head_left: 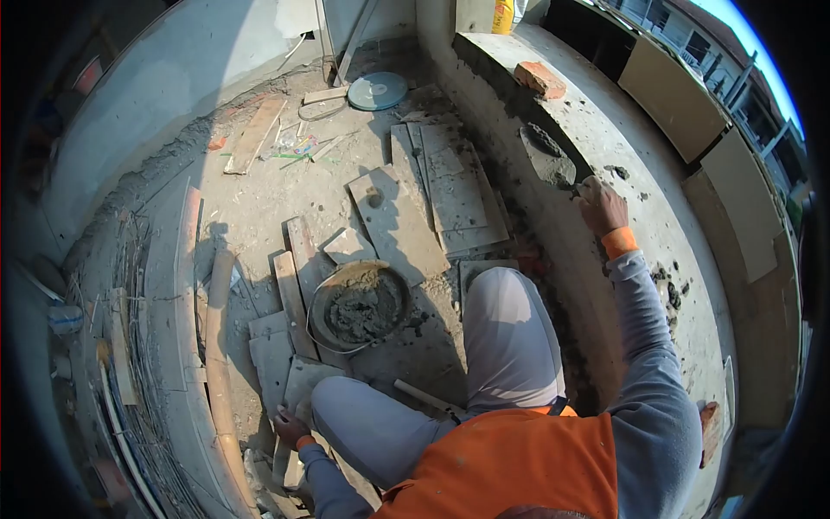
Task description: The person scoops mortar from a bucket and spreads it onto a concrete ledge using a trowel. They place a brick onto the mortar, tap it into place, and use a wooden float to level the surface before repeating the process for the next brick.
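My right hand is closed around the handle of a trowel at the low wall on the right. Grey wet mortar lies on the trowel's blade, which is against the wall's inner edge. My left hand is low beside my left knee, close to loose grey boards; its fingers are small and shaded, so their grip is unclear. Between the boards and my knees stands a bucket of grey mortar with a wire handle.
A broken brick sits on the low wall top, with mortar crumbs around. Flat panels lie on the floor ahead. A round lid is near the far wall. Poles and thin rods run along the left.
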Demonstrator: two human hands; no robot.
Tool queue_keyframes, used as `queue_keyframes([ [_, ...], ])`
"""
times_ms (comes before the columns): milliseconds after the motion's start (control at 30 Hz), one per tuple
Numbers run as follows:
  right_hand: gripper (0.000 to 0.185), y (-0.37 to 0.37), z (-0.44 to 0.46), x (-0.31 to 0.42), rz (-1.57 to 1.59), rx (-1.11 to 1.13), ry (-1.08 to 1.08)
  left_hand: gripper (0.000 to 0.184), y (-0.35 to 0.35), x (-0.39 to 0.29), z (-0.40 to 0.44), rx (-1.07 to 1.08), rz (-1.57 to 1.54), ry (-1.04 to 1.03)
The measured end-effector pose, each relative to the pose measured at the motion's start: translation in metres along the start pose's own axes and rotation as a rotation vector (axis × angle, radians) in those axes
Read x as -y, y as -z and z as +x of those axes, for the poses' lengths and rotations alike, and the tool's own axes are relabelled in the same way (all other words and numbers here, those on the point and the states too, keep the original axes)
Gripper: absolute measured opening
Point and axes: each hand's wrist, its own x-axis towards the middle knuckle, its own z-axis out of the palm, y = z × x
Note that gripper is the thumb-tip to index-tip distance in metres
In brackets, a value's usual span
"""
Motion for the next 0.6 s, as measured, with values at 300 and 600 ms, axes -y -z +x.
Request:
queue_keyframes([
  [300,0.028,-0.075,0.106,0.003,0.532,0.362,-0.217,0.054,0.003,-0.007,-0.004,0.001,0.0,0.043],
  [600,0.041,-0.073,0.047,-0.028,0.378,-0.181,-0.165,0.056,-0.001,-0.003,-0.002,-0.015,-0.002,-0.029],
])
